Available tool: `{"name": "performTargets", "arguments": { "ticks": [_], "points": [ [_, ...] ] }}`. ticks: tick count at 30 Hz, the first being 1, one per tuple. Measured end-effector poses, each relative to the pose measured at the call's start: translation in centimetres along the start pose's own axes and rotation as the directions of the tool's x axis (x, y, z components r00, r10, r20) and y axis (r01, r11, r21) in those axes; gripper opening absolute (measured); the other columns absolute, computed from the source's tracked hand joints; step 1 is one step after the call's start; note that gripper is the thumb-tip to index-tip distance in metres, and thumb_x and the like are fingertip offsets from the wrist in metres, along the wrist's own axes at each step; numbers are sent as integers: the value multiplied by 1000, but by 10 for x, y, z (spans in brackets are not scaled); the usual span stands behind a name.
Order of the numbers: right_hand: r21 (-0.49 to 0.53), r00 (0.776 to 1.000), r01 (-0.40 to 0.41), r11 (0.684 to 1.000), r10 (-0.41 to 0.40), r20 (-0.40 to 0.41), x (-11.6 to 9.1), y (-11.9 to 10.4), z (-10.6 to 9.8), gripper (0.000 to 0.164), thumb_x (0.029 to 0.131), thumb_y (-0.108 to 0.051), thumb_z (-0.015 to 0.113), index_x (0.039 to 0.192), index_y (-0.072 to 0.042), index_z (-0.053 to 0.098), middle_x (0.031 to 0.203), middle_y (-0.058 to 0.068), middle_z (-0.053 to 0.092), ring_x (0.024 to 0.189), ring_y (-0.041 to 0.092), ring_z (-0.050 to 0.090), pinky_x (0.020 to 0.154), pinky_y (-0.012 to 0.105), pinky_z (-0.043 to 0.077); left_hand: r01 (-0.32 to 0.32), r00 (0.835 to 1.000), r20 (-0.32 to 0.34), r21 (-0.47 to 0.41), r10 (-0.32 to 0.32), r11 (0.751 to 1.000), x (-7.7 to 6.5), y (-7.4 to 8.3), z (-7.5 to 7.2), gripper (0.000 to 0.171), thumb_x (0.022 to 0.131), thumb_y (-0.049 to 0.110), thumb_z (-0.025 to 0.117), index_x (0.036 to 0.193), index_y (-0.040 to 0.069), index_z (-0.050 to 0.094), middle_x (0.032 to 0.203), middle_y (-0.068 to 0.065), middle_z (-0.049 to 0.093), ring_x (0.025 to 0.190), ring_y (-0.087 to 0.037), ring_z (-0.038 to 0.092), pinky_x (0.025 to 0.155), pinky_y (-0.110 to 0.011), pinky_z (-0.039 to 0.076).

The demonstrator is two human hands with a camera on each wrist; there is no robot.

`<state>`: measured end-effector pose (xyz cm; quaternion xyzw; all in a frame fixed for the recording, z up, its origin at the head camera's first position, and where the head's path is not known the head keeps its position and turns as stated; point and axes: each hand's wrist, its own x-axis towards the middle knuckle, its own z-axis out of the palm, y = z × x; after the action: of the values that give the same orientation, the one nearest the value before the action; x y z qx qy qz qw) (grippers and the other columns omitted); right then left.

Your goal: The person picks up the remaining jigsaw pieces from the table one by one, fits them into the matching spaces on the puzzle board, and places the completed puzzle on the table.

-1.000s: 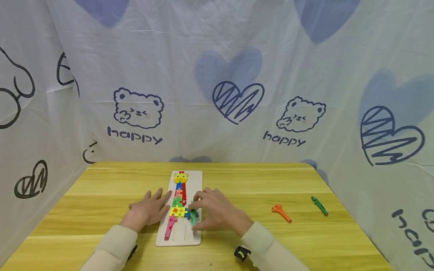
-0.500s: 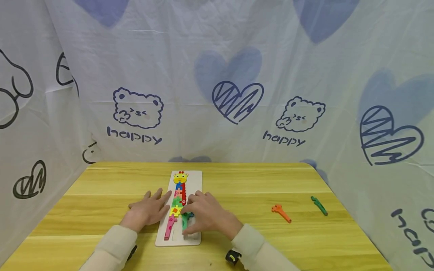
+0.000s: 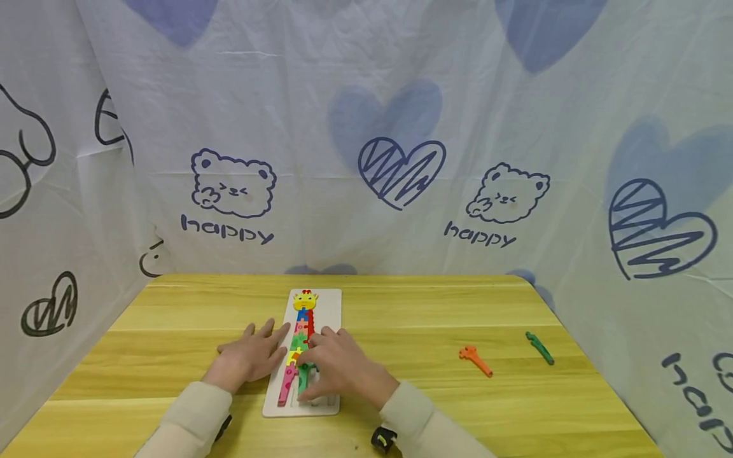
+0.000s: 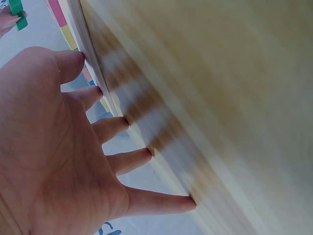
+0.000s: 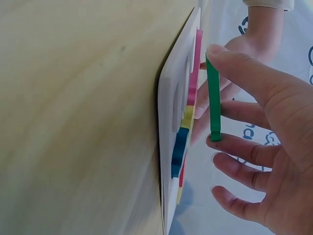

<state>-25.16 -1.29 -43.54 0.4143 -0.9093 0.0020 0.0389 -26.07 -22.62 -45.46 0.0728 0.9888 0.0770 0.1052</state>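
Observation:
A white giraffe puzzle board lies on the table, with a yellow giraffe head piece at its far end and coloured neck pieces below. A pink leg piece sits at its near left. My right hand pinches a green leg piece between thumb and fingers, just above the board beside the pink leg; the right wrist view shows a gap under it. Fingers spread, my left hand rests at the board's left edge, thumb and index against it and other fingertips on the table.
On the right side of the wooden table lie an orange leg piece and a dark green piece. A printed curtain hangs behind the table. A blue piece shows in the right wrist view.
My right hand has moved left over the board with the green leg piece, from the right side to beside the pink leg. The left hand has stayed put.

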Motion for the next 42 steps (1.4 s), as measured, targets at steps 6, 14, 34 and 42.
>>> {"name": "performTargets", "arguments": {
  "ticks": [6, 14, 34, 42],
  "points": [
    [-1, 1000, 3, 1000, -3, 11, 2, -3, 3, 57, 75, -73, 77, 120, -37, 77, 116, -7, 70, 93, 10, 49, 81, 28, 46, 1, 1000, 4, 1, -1, 1000, 0, 0, -1, 60, 108, 44, 43, 162, 22, 34, 169, -20, 29, 148, -61, 28, 89, -94, 32],
    [16, 999, 8, 1000, -8, 33, 4, -7, 5, 54, 76, -73, 77, 118, -38, 77, 122, -6, 72, 98, 11, 53, 90, 37, 53, -2, 1000, 0, 1, 2, 1000, 0, 0, 0, 60, 108, 44, 43, 162, 21, 34, 169, -21, 29, 148, -62, 29, 88, -94, 32],
    [-26, 999, -6, 1000, 7, 33, 6, -13, 5, 55, 77, -73, 75, 119, -38, 77, 121, -9, 74, 102, 14, 59, 99, 47, 55, 3, 1000, 3, 1, -3, 1000, 2, 0, -1, 60, 108, 45, 42, 163, 22, 34, 169, -21, 28, 148, -62, 28, 89, -94, 31],
    [-33, 999, 1, 999, 0, 43, 6, -14, 6, 54, 77, -73, 75, 118, -37, 78, 107, -12, 76, 94, 11, 58, 96, 42, 55, 1, 1000, 5, 0, -1, 1000, 1, 1, -1, 60, 108, 44, 43, 162, 22, 34, 169, -21, 28, 148, -62, 28, 89, -95, 31]
  ]
}}
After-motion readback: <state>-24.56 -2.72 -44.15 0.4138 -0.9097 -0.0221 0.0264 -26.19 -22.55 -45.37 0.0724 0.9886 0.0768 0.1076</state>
